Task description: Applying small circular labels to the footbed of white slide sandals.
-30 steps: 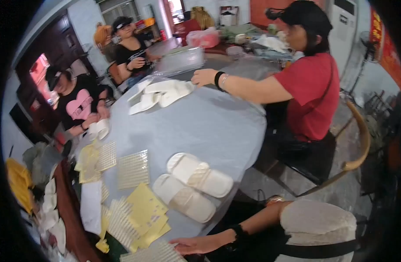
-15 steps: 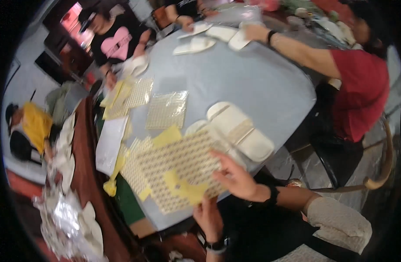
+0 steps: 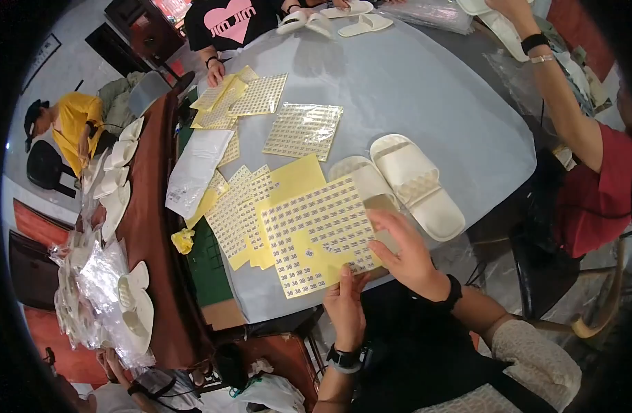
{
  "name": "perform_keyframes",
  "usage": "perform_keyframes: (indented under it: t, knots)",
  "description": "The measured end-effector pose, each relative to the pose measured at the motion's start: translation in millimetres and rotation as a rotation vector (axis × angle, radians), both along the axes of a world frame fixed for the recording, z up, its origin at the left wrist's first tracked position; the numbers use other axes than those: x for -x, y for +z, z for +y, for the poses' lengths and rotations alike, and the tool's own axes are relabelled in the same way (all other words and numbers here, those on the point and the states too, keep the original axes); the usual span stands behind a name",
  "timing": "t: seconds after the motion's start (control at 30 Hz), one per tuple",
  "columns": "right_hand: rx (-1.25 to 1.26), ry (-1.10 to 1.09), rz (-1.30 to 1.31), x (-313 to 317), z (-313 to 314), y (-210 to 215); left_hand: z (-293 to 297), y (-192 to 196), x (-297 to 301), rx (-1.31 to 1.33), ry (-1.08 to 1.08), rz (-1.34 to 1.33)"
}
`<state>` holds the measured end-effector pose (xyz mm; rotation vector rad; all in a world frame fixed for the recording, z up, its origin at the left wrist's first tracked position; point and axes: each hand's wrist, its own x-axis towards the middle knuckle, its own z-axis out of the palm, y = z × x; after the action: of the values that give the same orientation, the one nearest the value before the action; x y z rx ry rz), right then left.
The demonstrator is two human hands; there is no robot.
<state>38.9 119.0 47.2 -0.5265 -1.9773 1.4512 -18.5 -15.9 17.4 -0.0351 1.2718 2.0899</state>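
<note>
A yellow sticker sheet [image 3: 316,234] covered in small white labels lies at the near edge of the grey round table [image 3: 412,89]. My left hand [image 3: 345,303] touches the sheet's near edge with its fingertips. My right hand [image 3: 405,251] rests on the sheet's right corner, fingers spread. Just right of the sheet sits a pair of cream slippers [image 3: 415,182], soles up. More sticker sheets [image 3: 240,213] lie under and left of it.
Other sticker sheets [image 3: 303,129] and a white plastic bag [image 3: 195,168] lie further out. A person in red [image 3: 591,158] sits right; another in a black shirt [image 3: 226,20] sits far across. Bagged slippers [image 3: 116,289] pile on a brown bench at left.
My view swung down and left onto the near table edge. Both my hands came onto the yellow sticker sheet, which now lies flatter on the table.
</note>
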Motion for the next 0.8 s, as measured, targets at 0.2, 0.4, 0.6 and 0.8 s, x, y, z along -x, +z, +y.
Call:
perform_keyframes:
  t: [0.2,0.4,0.6,0.8]
  knots:
    - [-0.505,0.006,-0.007,3.7,-10.3,-4.9,1.5,-11.3,3.5,0.037,0.033,0.042]
    - [-0.563,0.007,-0.071,8.8,-12.9,-5.1,3.5,0.8,-3.0,0.001,0.090,0.168]
    - [-0.625,0.015,-0.056,3.3,-14.9,1.5,2.7,11.1,-6.0,0.031,0.083,0.248]
    - [-0.654,-0.030,0.056,0.5,-17.0,3.3,0.1,11.7,-12.7,0.181,0.161,0.346]
